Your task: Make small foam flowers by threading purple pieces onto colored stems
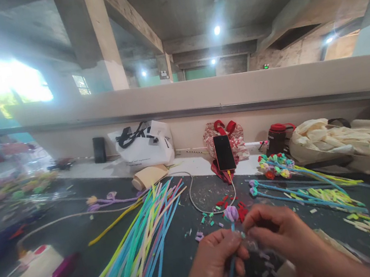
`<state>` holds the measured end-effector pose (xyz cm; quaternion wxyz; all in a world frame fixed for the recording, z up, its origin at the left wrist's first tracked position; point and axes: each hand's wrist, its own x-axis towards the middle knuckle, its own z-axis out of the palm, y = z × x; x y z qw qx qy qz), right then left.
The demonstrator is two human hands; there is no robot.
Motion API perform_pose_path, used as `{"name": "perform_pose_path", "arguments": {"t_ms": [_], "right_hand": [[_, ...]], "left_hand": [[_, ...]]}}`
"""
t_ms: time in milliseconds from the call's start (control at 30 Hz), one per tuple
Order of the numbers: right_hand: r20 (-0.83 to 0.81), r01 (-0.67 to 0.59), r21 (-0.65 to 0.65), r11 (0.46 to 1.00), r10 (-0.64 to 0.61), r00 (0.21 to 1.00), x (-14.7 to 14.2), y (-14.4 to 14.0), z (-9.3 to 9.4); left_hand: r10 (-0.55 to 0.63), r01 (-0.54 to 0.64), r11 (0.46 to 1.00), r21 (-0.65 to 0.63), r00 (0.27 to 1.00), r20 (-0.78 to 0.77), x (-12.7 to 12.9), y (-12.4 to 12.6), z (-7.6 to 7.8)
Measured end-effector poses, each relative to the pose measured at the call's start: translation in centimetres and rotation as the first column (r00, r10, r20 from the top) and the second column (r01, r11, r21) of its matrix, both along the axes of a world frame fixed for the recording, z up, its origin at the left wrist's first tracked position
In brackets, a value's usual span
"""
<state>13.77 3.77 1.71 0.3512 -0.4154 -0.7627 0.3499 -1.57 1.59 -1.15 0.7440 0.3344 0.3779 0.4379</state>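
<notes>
I hold one blue stem topped by one purple flower low over the dark table, my left hand with its grip pinched on the stem just under the bloom, palm turned inward. My right hand curls in from the right, fingertips pressed together on the same spot and touching the left thumb. Left of my hands fans one big pile of coloured strips, too many to count, and behind stands one phone beside one bunch of finished flowers.
</notes>
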Motion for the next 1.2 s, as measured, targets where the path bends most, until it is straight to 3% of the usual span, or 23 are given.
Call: {"name": "perform_pose_path", "arguments": {"t_ms": [167,367,567,767,1000,1200], "right_hand": [[-0.081,-0.114,-0.008,0.993,0.113,0.990,0.7,0.7,0.3],[-0.075,-0.083,-0.239,0.967,0.067,0.995,0.2,0.2,-0.1],[-0.099,-0.062,-0.268,0.961,0.037,0.994,-0.3,0.2,-0.1],[-0.148,-0.082,-0.377,0.923,0.028,0.989,-0.4,-0.2,-0.1],[-0.321,-0.314,-0.433,0.845,0.181,0.930,0.1,-0.3,0.0],[-0.403,-0.372,-0.502,0.781,0.170,0.899,0.1,0.0,-0.6]], "left_hand": [[0.030,-0.030,1.000,0.003,0.999,-0.020,-0.3,0.1,-0.2],[-0.023,0.023,1.000,0.017,1.000,0.000,-0.2,0.0,-0.4],[0.061,-0.060,0.998,0.034,0.998,-0.016,0.7,-0.9,0.4],[0.002,-0.002,1.000,0.009,1.000,-0.024,0.7,-0.6,0.2],[-0.085,0.084,0.996,0.037,0.996,0.024,0.6,-0.1,-0.8],[-0.063,0.062,0.998,0.028,0.997,0.045,1.0,-0.4,-0.6]]}}
